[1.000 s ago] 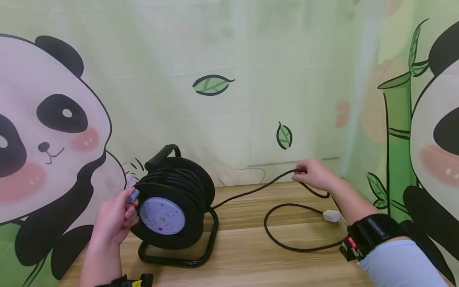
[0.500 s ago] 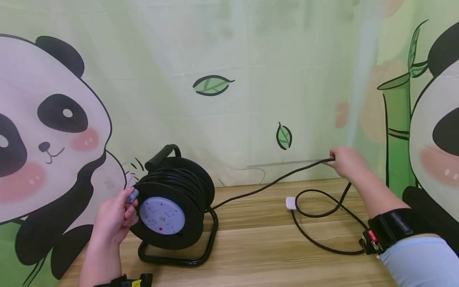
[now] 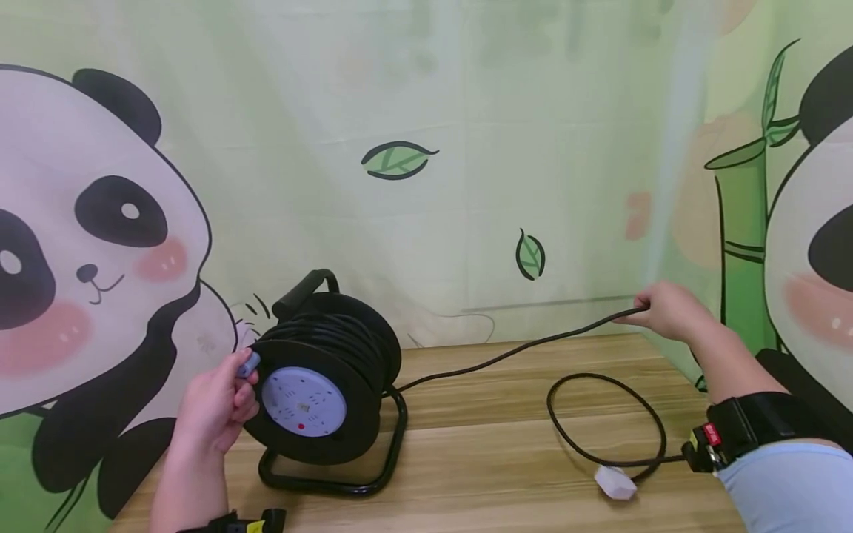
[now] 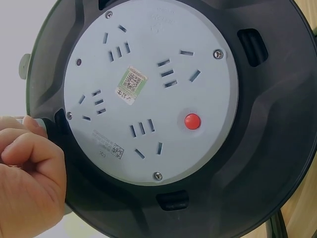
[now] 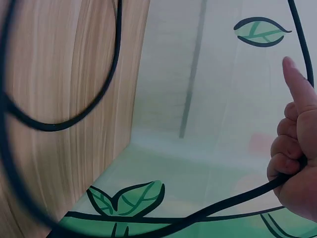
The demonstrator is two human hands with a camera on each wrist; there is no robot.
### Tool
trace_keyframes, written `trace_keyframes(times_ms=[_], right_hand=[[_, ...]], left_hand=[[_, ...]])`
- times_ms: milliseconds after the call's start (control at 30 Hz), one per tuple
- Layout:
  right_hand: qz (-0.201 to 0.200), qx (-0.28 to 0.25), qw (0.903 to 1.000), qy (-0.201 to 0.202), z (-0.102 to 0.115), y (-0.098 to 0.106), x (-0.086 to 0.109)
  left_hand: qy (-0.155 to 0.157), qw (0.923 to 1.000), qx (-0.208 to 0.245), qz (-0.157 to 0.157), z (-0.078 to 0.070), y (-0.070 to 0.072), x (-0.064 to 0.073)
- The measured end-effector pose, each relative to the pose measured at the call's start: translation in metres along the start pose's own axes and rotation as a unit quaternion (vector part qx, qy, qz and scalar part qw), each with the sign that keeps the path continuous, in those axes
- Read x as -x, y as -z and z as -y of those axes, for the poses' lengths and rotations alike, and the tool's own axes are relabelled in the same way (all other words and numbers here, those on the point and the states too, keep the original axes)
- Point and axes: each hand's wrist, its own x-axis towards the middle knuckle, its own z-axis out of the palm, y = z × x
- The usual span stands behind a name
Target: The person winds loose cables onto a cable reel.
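A black cable reel (image 3: 362,414) stands on its tube frame at the left of the table. My left hand (image 3: 215,403) grips the grey-blue crank knob (image 3: 248,365) at the edge of the reel's side. The left wrist view shows the round socket panel (image 4: 148,153) with a red button (image 4: 192,121). A black cable (image 3: 533,343) runs from the reel up to my right hand (image 3: 676,311), which holds it above the table's far right. In the right wrist view the fingers curl round the cable, thumb extended along it. Its white plug (image 3: 615,483) lies at the front right.
Beyond the right hand, the cable's free end forms a loop (image 3: 553,414) on the wooden table (image 3: 466,459). A printed curtain (image 3: 466,185) with pandas and leaves hangs close behind the table and at its sides. The reel's carrying handle (image 3: 300,292) sticks up on top.
My right hand has moved right with the cable, stretching it farther from the reel. The loose loop and the plug have shifted, the plug toward the front. My left hand stays at the knob.
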Motion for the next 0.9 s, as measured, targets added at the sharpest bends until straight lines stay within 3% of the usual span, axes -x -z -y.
trace_keyframes(times_ms=[267, 900], right_hand=[[-0.010, 0.021, 0.9997, 0.007, 0.004, -0.004, -0.001], [-0.035, -0.026, 0.9991, -0.001, 0.010, -0.013, -0.001]], left_hand=[[0.000, 1.0000, -0.004, -0.002, 0.001, 0.001, 0.000], [-0.004, 0.9999, -0.009, -0.002, 0.001, -0.005, 0.000]])
